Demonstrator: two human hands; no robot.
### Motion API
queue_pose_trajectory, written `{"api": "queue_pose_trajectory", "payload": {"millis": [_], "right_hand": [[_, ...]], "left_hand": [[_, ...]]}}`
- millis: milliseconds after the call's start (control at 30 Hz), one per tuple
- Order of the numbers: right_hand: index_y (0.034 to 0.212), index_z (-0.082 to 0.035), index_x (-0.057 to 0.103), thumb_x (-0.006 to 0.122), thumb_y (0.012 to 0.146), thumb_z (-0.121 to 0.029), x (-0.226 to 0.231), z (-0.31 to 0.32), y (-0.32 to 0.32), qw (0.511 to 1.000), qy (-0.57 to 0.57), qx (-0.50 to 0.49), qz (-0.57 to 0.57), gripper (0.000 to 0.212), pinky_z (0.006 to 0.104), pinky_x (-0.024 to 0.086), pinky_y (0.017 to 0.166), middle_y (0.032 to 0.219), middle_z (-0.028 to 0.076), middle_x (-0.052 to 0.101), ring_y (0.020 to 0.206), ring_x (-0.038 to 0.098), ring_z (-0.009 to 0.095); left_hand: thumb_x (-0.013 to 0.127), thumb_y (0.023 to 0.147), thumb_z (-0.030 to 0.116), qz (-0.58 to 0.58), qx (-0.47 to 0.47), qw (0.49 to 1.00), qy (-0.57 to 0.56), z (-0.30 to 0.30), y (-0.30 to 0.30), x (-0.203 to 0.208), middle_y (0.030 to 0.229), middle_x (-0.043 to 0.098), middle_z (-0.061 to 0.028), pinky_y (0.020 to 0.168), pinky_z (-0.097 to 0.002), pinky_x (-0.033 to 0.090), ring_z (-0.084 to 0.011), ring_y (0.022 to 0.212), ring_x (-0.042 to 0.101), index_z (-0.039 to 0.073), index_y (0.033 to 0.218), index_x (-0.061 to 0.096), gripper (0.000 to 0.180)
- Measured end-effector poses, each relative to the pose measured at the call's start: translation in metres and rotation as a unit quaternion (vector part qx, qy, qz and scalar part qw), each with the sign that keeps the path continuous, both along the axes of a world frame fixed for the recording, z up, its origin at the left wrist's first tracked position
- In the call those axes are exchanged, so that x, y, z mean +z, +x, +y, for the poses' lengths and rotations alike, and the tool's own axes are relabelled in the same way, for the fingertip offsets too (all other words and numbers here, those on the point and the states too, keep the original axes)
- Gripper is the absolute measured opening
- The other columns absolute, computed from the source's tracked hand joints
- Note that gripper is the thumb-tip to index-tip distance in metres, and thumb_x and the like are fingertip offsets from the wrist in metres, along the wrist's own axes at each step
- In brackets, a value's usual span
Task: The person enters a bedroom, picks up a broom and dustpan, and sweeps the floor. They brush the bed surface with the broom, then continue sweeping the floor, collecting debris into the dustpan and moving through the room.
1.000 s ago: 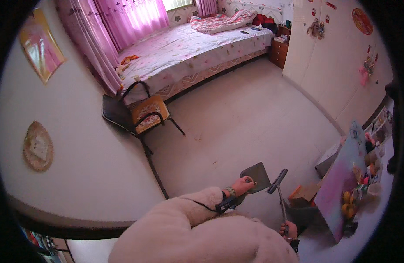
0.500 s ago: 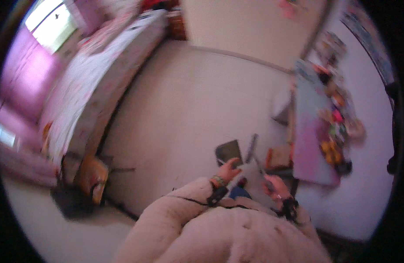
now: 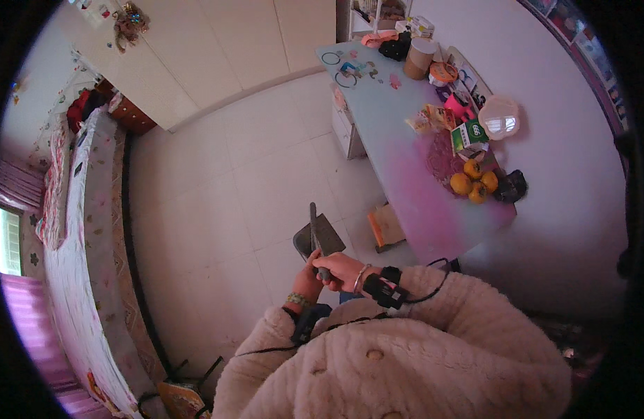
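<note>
My right hand (image 3: 341,269) is closed round the grey handle of a broom, whose end pokes out below the fingers. The broom's narrow grey head (image 3: 313,222) points away from me and overlaps the dustpan in this view. The dark grey dustpan (image 3: 329,236) is down by the floor, just beyond my hands. My left hand (image 3: 307,281) is closed right beside the right one, fingers curled at the dustpan's handle, which is mostly hidden. The two hands touch or nearly touch.
On the right stands a table (image 3: 385,133) bearing persimmons (image 3: 468,183), a green box (image 3: 470,138) and jars. An orange-topped stool (image 3: 389,227) sits by its near leg. A bed (image 3: 74,230) runs along the left. Pale wardrobe doors (image 3: 224,49) close off the far side.
My view has turned to the right. My hands, earlier apart, have come together, and the broom has moved from right of the dustpan to across it.
</note>
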State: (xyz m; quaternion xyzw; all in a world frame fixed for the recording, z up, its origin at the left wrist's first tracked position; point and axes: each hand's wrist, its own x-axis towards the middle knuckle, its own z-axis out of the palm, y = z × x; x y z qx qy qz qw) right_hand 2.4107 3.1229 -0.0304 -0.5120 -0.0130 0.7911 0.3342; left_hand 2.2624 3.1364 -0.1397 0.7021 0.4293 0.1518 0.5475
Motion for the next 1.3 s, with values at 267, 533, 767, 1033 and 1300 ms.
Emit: {"api": "queue_pose_trajectory", "payload": {"millis": [267, 533, 767, 1033, 1300], "right_hand": [[0.079, -0.01, 0.05, 0.054, 0.082, -0.038, -0.02, 0.062, 0.009, 0.998, -0.003, -0.048, -0.042, 0.029, 0.0217, 0.034, 0.038, 0.066, 0.004, 0.054, 0.05, 0.047, 0.009], [0.107, -0.012, 0.046, 0.046, 0.089, -0.03, -0.044, 0.033, 0.048, 0.989, -0.035, -0.095, -0.109, 0.026, 0.0212, 0.038, 0.043, 0.085, 0.006, 0.059, 0.054, 0.047, 0.008], [0.112, -0.012, 0.047, 0.048, 0.089, -0.026, -0.059, 0.004, 0.061, 0.985, -0.073, -0.112, -0.109, 0.028, 0.022, 0.04, 0.05, 0.086, 0.006, 0.06, 0.057, 0.048, 0.009], [0.105, -0.011, 0.052, 0.053, 0.086, -0.026, -0.063, 0.024, 0.121, 0.978, 0.048, -0.104, -0.177, 0.024, 0.0231, 0.038, 0.049, 0.085, 0.005, 0.058, 0.061, 0.048, 0.01], [0.106, -0.011, 0.053, 0.057, 0.083, -0.024, -0.005, 0.095, 0.145, 0.908, 0.165, -0.214, -0.32, 0.026, 0.0182, 0.035, 0.046, 0.093, 0.0, 0.053, 0.058, 0.043, 0.005]], "left_hand": [[0.057, 0.079, 0.011, -0.387, 0.056, 0.795, -0.464, 0.074, 0.027, -0.044, 0.084, 0.058, -0.0075, 0.064, -0.0287, 0.047, -0.0157, 0.07, 0.056, 0.009, 0.12, 0.039, 0.044], [0.062, 0.073, 0.013, -0.015, 0.101, 0.967, -0.234, 0.134, 0.069, -0.117, 0.089, 0.061, -0.0121, 0.067, -0.0373, 0.048, -0.0277, 0.075, 0.061, 0.015, 0.123, 0.037, 0.056], [0.062, 0.073, 0.021, 0.03, 0.059, 0.997, -0.036, 0.135, 0.073, -0.128, 0.097, 0.061, -0.0161, 0.073, -0.0373, 0.046, -0.0303, 0.089, 0.06, 0.017, 0.126, 0.038, 0.058], [0.058, 0.077, 0.015, 0.011, 0.059, 0.982, -0.179, 0.125, 0.029, -0.069, 0.088, 0.063, -0.0126, 0.074, -0.0326, 0.047, -0.0206, 0.078, 0.06, 0.01, 0.129, 0.036, 0.057], [0.058, 0.079, 0.011, -0.125, 0.313, 0.89, -0.308, 0.099, -0.185, -0.014, 0.094, 0.059, -0.0053, 0.064, -0.0265, 0.047, -0.0129, 0.077, 0.055, 0.01, 0.123, 0.042, 0.047]]}}
